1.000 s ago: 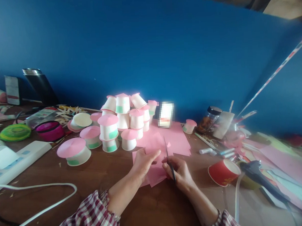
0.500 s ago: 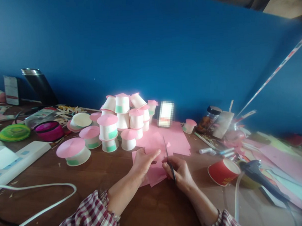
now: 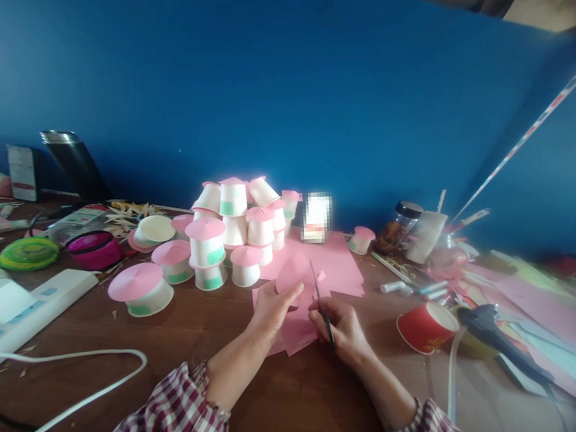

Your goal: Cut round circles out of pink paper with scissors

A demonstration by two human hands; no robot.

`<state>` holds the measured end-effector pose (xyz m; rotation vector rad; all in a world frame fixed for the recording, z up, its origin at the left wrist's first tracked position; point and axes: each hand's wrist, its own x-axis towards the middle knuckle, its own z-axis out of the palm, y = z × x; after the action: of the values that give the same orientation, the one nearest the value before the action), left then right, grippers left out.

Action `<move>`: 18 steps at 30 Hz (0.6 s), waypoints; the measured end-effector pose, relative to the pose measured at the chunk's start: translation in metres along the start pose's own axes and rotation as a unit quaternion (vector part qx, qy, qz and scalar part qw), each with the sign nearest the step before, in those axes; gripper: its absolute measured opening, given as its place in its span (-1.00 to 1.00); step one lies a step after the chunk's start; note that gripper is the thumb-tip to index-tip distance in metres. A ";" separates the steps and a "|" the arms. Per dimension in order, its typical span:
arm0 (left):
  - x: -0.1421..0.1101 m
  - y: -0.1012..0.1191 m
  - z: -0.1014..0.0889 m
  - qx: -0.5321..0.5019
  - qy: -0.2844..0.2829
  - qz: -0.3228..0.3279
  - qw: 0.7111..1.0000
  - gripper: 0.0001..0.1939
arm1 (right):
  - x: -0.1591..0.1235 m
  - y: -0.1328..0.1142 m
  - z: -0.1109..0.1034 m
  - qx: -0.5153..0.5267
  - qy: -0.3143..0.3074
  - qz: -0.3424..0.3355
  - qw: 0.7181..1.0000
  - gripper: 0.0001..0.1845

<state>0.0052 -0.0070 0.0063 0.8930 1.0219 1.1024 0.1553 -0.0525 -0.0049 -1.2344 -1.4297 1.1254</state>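
Observation:
My left hand (image 3: 274,311) is closed on a piece of pink paper (image 3: 290,274), thumb on top, near the middle of the table. Just to its right, my right hand (image 3: 341,328) grips a pair of scissors (image 3: 316,285), dark at the handles, with the blades pointing up and away from me. The blades stand beside the right edge of the held paper. Beneath both hands lie pink paper sheets (image 3: 340,264), and a small pink scrap (image 3: 322,276) rests on them. My left fingers are partly hidden behind the paper.
White paper cups with pink paper tops (image 3: 206,245) are stacked left of the sheets. A red cup (image 3: 424,328) and a glue gun (image 3: 506,340) lie at right, near a lidded jar (image 3: 398,227). A power strip (image 3: 48,303) and white cable (image 3: 109,383) occupy the left.
The pink paper in my left hand has turned or tilted slightly and its edge looks rounder. Both hands stay nearly in the same place.

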 end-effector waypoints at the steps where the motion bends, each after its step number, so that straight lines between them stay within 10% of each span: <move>1: 0.000 -0.001 0.000 -0.001 0.000 0.000 1.000 -0.63 | 0.000 0.000 0.000 0.002 0.000 0.001 1.000 -0.77; 18: -0.004 0.000 0.001 -0.025 -0.022 -0.003 0.999 -0.62 | 0.001 0.000 -0.001 0.010 -0.003 0.014 1.000 -0.72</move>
<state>0.0058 -0.0110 0.0072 0.8690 0.9564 1.0954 0.1561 -0.0514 -0.0045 -1.2410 -1.4078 1.1605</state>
